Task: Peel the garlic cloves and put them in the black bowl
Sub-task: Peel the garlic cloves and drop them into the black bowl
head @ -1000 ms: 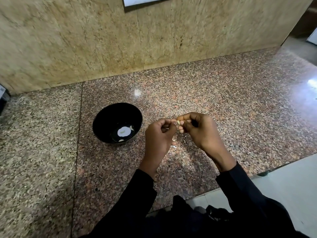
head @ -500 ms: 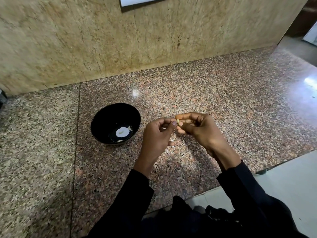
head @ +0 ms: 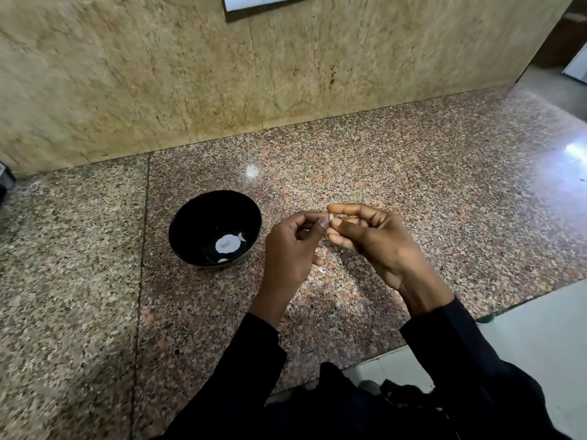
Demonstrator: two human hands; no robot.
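On the granite counter (head: 397,160), speckled pink-brown and polished, I see two slabs meeting at a seam left of the bowl (head: 215,229), with light glare spots near the centre back and at the far right. Behind it runs a beige stone wall (head: 143,74) in panels, a white-faced dark-framed board (head: 254,1) cut off at the top edge. Far right the counter ends and the room opens out; details there are too blurred to read. A pale floor (head: 540,344) shows at lower right below the counter edge. The bowl is black, upright, left of both hands and apart from them; inside I see pale patches on the bottom, which could be peeled cloves or reflections, can't tell which. Both hands hover above the counter mid-frame, fingertips meeting. The right hand (head: 378,239) pinches a small tan clove (head: 334,219) between thumb and forefinger, other fingers curled behind. The left hand (head: 290,249) has fingers curled in, thumb tip pressed against the clove's near end, so both hands hold the same clove in a narrow pinch. The clove is in the air, right of the bowl, not over it. A few small white flecks of skin (head: 320,270) lie on the counter under the hands. Black sleeves (head: 254,360) cover both forearms.
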